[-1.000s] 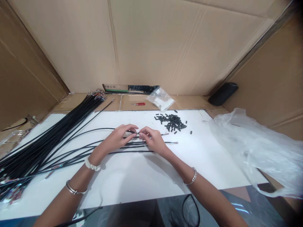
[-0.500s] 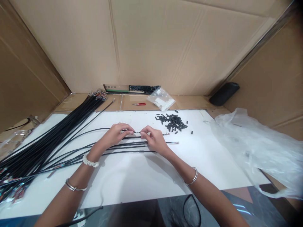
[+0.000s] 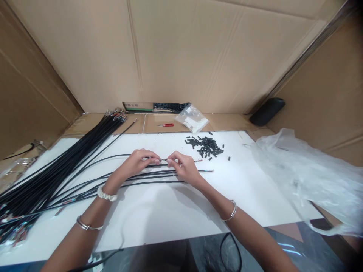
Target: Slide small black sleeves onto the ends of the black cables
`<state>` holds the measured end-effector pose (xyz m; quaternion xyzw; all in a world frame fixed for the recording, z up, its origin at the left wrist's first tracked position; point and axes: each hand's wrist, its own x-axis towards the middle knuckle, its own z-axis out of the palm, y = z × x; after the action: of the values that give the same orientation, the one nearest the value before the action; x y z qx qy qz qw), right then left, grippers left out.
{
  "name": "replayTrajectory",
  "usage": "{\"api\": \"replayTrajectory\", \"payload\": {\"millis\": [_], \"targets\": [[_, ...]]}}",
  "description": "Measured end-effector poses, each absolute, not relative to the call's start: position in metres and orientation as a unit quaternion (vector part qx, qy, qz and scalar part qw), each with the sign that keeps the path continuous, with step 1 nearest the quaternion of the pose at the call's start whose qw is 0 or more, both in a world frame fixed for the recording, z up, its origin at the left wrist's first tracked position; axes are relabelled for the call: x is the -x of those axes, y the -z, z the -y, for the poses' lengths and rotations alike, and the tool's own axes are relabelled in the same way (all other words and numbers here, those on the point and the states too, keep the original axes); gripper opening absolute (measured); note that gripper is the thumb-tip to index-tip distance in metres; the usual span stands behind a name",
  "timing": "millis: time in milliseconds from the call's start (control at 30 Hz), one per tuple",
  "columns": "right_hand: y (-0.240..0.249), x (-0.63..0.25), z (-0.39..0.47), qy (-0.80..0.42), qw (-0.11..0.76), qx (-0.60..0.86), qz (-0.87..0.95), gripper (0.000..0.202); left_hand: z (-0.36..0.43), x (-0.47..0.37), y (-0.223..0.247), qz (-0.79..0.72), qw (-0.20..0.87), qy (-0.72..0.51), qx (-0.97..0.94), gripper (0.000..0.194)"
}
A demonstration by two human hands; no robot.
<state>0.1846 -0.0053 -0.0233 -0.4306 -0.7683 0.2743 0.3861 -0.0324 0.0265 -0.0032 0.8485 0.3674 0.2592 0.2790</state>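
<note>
A black cable point(image 3: 120, 155) runs in from the left to my left hand point(image 3: 141, 160), which pinches it near its end. My right hand point(image 3: 183, 165) is closed at the fingertips on the cable's thin end, a short way to the right of the left fingertips. What exactly lies between the right fingers is too small to make out. Under and in front of both hands, several more black cables point(image 3: 153, 183) lie side by side, some with bare coloured wire ends point(image 3: 210, 171) showing on the right. Short black sleeves point(image 3: 208, 146) are heaped just beyond my right hand.
A thick bundle of black cables point(image 3: 70, 155) covers the left side of the white table point(image 3: 159, 215). Red-handled snips point(image 3: 167, 125) and a clear plastic bag point(image 3: 193, 119) lie at the back. On the right are a large plastic bag point(image 3: 312, 173) and a black roll point(image 3: 267, 111).
Both hands keep their pinch at nearly the same place, with the fingertips shifting only slightly. The whole view has moved a little; nothing else has visibly changed.
</note>
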Motion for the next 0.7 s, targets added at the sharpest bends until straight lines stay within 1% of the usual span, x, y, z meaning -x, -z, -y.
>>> {"api": "replayTrajectory", "payload": {"millis": [300,500,700], "targets": [[0.025,-0.185,0.005,-0.264,0.392,0.428,0.77,0.014,-0.03,0.037,0.004,-0.37,0.305,-0.259,-0.838,0.022],[0.025,-0.185,0.005,-0.261,0.395,0.429,0.769,0.014,-0.031,0.038,0.003,-0.373,0.312,-0.256,-0.835,0.026],[0.017,-0.193,0.003,-0.277,0.407,0.445,0.749,0.016,-0.034,0.051,-0.001,-0.4,0.3,-0.271,-0.823,0.029]]}}
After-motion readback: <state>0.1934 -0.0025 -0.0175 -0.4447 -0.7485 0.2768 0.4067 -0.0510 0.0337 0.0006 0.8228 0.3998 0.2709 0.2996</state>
